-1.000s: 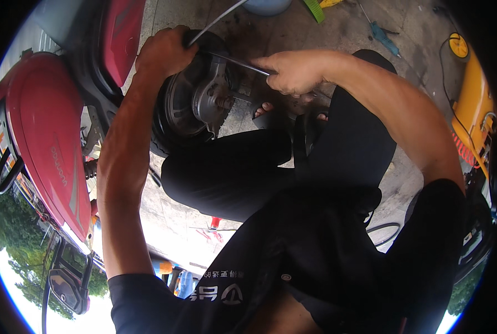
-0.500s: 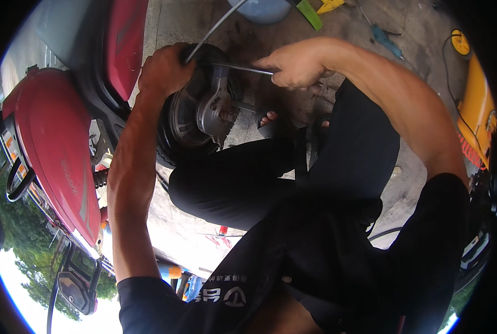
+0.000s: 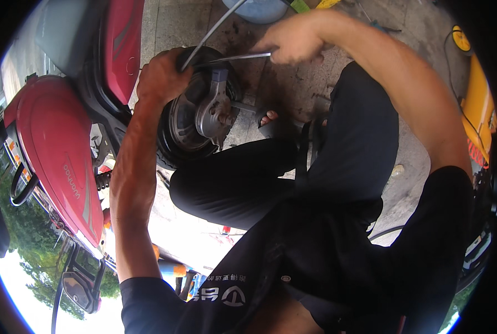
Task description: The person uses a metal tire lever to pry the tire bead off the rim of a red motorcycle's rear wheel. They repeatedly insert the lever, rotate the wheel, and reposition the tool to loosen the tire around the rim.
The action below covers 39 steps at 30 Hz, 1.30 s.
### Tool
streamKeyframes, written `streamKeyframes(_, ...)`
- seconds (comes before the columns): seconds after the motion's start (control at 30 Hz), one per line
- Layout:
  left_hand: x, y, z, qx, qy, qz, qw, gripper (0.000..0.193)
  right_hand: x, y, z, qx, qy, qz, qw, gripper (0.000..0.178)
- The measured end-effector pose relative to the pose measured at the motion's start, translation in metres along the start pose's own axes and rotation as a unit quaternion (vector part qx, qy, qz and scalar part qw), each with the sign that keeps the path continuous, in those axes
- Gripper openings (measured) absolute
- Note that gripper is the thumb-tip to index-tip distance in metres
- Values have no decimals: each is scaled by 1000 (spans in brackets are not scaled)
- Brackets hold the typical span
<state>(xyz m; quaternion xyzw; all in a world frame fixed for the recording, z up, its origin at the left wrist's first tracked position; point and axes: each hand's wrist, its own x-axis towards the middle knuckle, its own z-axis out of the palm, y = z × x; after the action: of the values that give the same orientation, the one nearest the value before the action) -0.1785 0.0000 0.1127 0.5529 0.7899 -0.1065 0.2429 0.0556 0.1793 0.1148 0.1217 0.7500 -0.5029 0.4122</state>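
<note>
A black tyre point(image 3: 164, 146) surrounds a grey metal wheel hub point(image 3: 208, 118) beside a red scooter point(image 3: 51, 150). My left hand point(image 3: 164, 77) is closed over the tyre's upper left edge. Next to its fingers, a long thin metal rod point(image 3: 212, 33) slants up and away from the tyre; whether the fingers also touch it is hidden. My right hand point(image 3: 293, 40), slightly blurred, grips one end of a flat metal tyre lever point(image 3: 244, 57). The lever's other end reaches the tyre's top edge.
A blue basin point(image 3: 257, 10) stands on the paved floor at the far side, near green and yellow pieces. A yellow machine point(image 3: 476, 106) with a cable is at the right. My bent legs point(image 3: 232, 181) are close to the wheel, one foot beside the hub.
My right hand has moved up and away, and the tyre lever's held end has risen with it. My left hand stays at the tyre's edge.
</note>
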Motion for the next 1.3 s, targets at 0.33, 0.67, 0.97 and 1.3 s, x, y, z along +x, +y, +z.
streamKeyframes(0.33,-20,7,8,-3,23,19,1000,53,-28,20,23,-61,193,-68,977,37)
streamKeyframes(0.67,-20,12,4,-4,2,5,1000,57,-29,47,33,-47,327,-127,935,25)
streamKeyframes(0.97,-21,16,1,0,4,7,1000,57,-18,106,62,195,274,-42,941,24)
streamKeyframes(1.3,-22,15,3,4,13,18,1000,58,43,90,34,258,575,-72,773,64)
